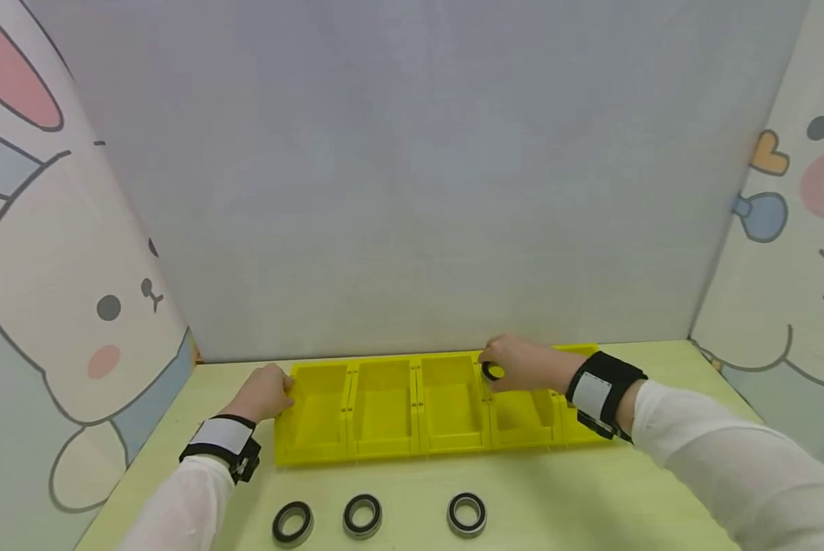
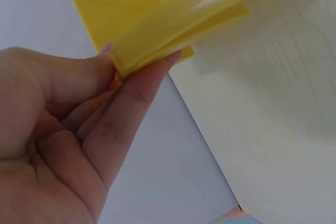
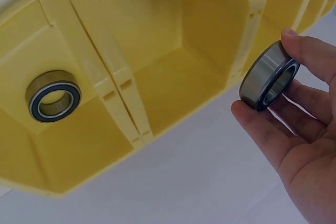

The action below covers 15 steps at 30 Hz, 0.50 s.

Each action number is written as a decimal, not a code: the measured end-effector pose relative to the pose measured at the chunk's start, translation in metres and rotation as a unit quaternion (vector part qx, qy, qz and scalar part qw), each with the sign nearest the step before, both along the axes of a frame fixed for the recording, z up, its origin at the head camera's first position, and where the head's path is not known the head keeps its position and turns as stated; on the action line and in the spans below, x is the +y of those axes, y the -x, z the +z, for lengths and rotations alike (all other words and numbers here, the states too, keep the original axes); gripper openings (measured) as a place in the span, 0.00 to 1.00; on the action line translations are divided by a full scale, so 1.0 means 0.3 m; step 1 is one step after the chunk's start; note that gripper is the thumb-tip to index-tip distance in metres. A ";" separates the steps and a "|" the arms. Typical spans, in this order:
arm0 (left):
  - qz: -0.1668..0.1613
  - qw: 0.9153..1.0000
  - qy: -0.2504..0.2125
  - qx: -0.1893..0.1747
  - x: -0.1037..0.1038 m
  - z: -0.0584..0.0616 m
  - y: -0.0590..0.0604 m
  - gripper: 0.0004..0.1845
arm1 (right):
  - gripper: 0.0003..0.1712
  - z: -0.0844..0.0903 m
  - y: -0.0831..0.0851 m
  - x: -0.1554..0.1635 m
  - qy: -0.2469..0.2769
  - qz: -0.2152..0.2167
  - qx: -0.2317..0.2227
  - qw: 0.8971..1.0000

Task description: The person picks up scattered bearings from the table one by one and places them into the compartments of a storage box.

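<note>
A row of yellow bins [image 1: 385, 444] stands on the table. At its left end, my left hand [image 1: 263, 392] pinches the rim between thumb and fingers, as the left wrist view shows closely. My right hand [image 1: 525, 363] holds a ball bearing [image 3: 269, 76] by its outer ring, with thumb and fingertips on opposite sides. It hovers over the row, near the divider between the third and fourth compartments from the left. Another bearing [image 3: 54, 96] sits in an end compartment, in the right wrist view; my right wrist partly covers the right end in the head view.
On the table [image 1: 412, 493] in front of the bins lie three bearings: a left one [image 1: 275, 528], a middle one [image 1: 348, 523] and a right one [image 1: 454, 523]. A grey-white panel [image 1: 412, 191] rises behind the bins, and printed panels [image 1: 47, 291] flank both sides.
</note>
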<state>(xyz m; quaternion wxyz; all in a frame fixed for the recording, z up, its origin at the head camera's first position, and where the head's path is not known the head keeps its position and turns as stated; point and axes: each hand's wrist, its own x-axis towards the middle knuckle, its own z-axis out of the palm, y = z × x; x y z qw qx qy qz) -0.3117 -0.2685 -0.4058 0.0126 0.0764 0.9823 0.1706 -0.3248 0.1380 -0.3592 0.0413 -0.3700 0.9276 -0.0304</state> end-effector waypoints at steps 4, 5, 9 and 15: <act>0.000 1.000 0.001 0.002 0.000 0.001 0.001 0.23 | 0.22 -0.053 0.042 0.012 -0.006 -0.005 0.016 1.000; 0.000 1.000 0.001 0.002 -0.001 0.001 0.000 0.23 | 0.19 -0.069 0.052 0.013 -0.003 -0.007 0.014 1.000; -0.002 1.000 0.000 0.008 -0.007 -0.003 0.001 0.23 | 0.17 -0.118 0.091 0.011 0.019 -0.010 0.010 1.000; 0.002 1.000 -0.002 0.006 -0.002 -0.007 0.003 0.22 | 0.20 -0.121 0.109 0.013 0.022 -0.024 0.009 0.999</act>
